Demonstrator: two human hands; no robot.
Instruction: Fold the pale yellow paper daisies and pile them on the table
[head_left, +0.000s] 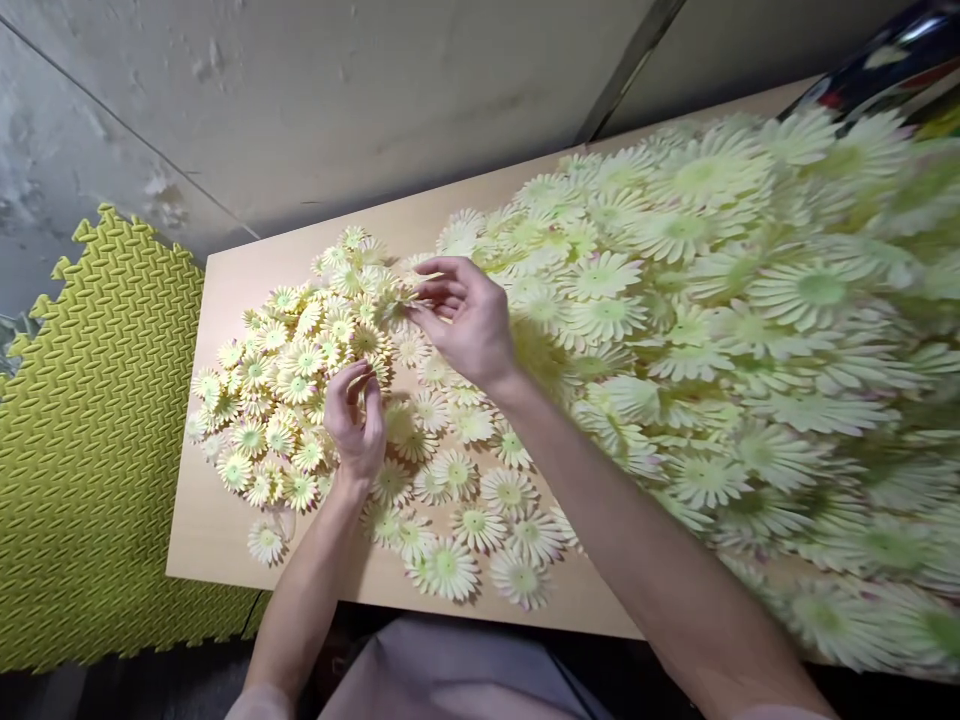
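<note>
Cream-yellow, many-petalled artificial flower heap (298,385), on a pale wooden bench (202,545).
My right hand (472,320) pinches one cream flower head (395,302) at the heap's right edge; the heap spreads left of it. My left hand (354,425), thumb and curled fingers apart, hovers nearer its middle. Bare bench shows along the left and near edges; a larger pale-green flower pile (712,300) crowds the right.

Soft light brightens the tabletop (217,545) before me, casting shadows beside scattered flowers (479,525); at far right, the flower heap (817,400) smears and stretches, while darkness pools below.
</note>
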